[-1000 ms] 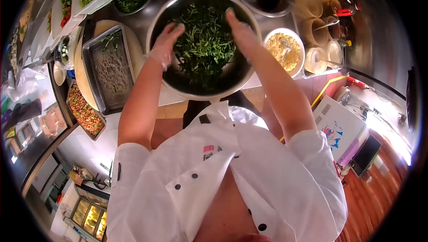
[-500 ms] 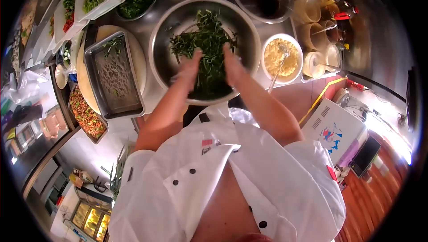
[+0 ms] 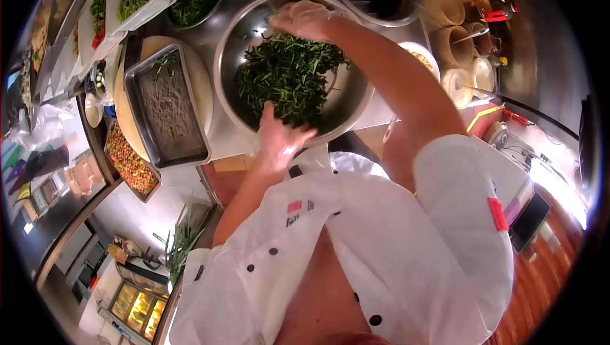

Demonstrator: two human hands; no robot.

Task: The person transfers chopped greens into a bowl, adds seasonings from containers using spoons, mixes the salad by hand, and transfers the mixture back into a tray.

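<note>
A large steel mixing bowl (image 3: 230, 24) holds a heap of chopped leafy greens (image 3: 286, 75). At the bowl's near rim my left hand (image 3: 283, 140), in a thin clear glove, has its fingers spread at the edge of the greens. My right hand (image 3: 306, 20), also gloved, reaches across to the bowl's far side. It is palm down, its fingers extended leftward just beyond the heap, with no object visible in it. Left of the bowl, a rectangular metal tray (image 3: 202, 135) with a few green scraps lies on a round board (image 3: 202, 78).
A second metal bowl (image 3: 413, 11) with dark contents stands at the back right. My right arm partly covers a white bowl (image 3: 432, 59) of yellow crumbly food. Cups and bottles (image 3: 451, 46) line the right side. White trays (image 3: 113, 11) of cut vegetables stand back left.
My right hand has moved from the near right of the heap to the far rim. My left hand has drawn back to the near rim. The greens have been gathered into a rounder heap.
</note>
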